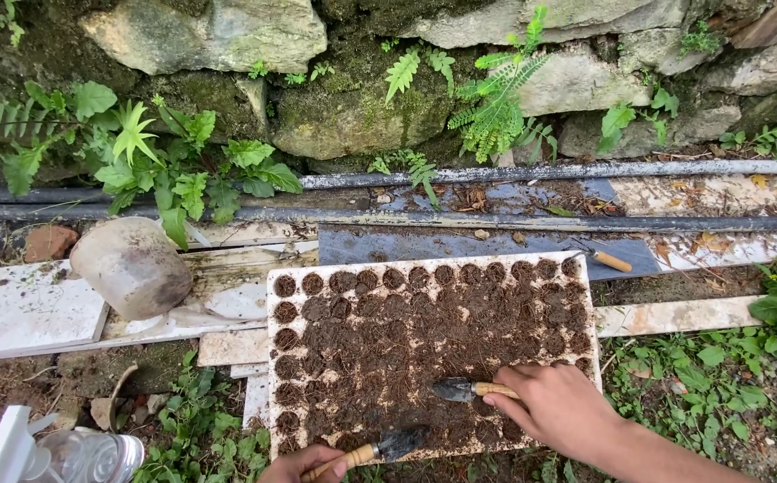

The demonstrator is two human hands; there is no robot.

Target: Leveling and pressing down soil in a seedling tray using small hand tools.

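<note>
Brown soil fills the white seed tray [274,295] lying flat on boards below the stone wall [343,107]. Your right hand [560,407] is closed round the wooden handle of a small trowel [460,389], blade resting on the soil. Your left hand [303,463], mostly cut off at the bottom edge, grips a second trowel [388,444] at the tray's near rim. A spray bottle [66,456] is partly out of view.

Single head view, looking steeply down, close over seed tray [274,295]; stone wall [343,107] beyond.
</note>
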